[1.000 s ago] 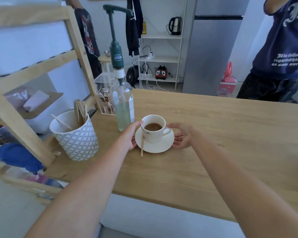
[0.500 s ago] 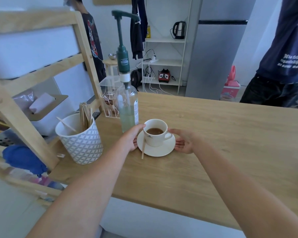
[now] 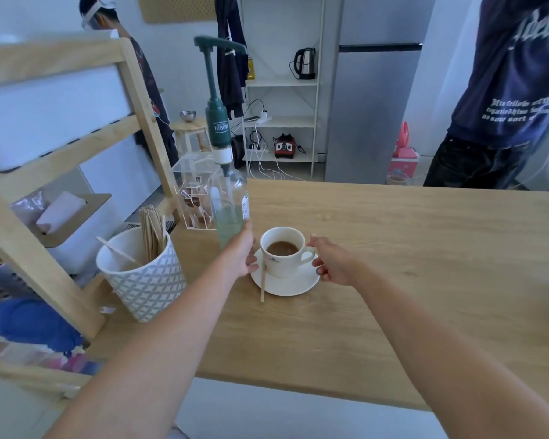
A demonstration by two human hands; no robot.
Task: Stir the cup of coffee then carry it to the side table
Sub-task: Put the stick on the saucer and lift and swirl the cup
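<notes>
A white cup of coffee (image 3: 282, 251) stands on a white saucer (image 3: 298, 285) on the wooden table (image 3: 409, 264). A wooden stir stick (image 3: 262, 282) lies across the saucer's left side, its end over the rim. My left hand (image 3: 241, 248) grips the saucer's left edge. My right hand (image 3: 335, 261) grips the right edge, beside the cup's handle. Whether the saucer still rests on the table I cannot tell.
A syrup bottle with a green pump (image 3: 225, 172) stands just behind my left hand. A patterned pot of wooden sticks (image 3: 143, 274) sits to the left by a wooden rack (image 3: 45, 217). Two people stand behind the table; a small stool (image 3: 189, 128) is at the back.
Both hands have closed more tightly on the saucer's edges. The view has tilted up a little, and the cup keeps its place on the saucer.
</notes>
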